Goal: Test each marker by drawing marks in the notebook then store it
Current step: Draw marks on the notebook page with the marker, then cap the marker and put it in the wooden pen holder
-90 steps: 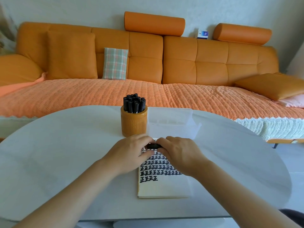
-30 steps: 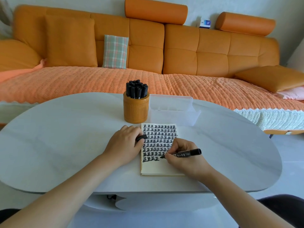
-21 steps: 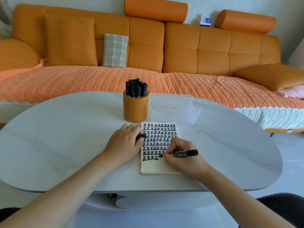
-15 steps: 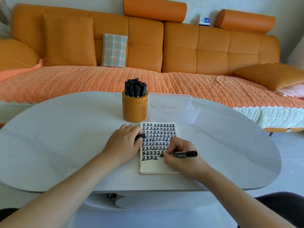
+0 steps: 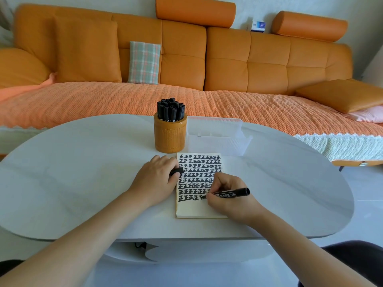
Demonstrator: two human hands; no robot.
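Standing behind the notebook (image 5: 196,210), an orange cup (image 5: 170,135) flanks a clear tray (image 5: 217,141).

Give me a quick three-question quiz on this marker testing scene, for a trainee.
1. True or false: the right hand holds the marker with its tip on the notebook.
2. What does the left hand grip? A the marker's cap; B an eraser; C nothing.
3. Fill in: the cup of markers stands to the person's ___ of the clear box.
Key: 1 true; 2 A; 3 left.
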